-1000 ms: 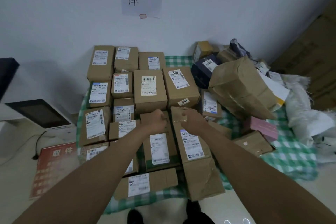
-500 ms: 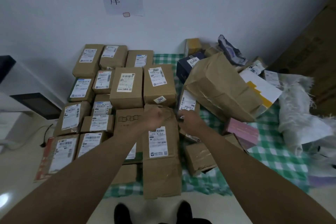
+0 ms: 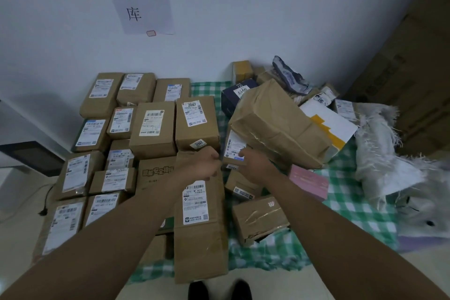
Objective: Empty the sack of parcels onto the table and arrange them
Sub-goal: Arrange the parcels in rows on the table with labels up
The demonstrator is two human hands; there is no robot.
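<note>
A: Two hands, where are they?
B: Left hand point(image 3: 207, 163) grips the far end of the long parcel point(image 3: 199, 214), which runs toward the person. Right hand point(image 3: 253, 165), nearer, touches the small parcel point(image 3: 233, 146), fingers loose

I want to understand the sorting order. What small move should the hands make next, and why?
Probably lift the small labelled parcel under the right hand out from below the big tilted parcel and set it with the tidy rows on the left. The left hand rests at the top of the long parcel, which already lies in line, while the right side remains a loose heap.
</note>
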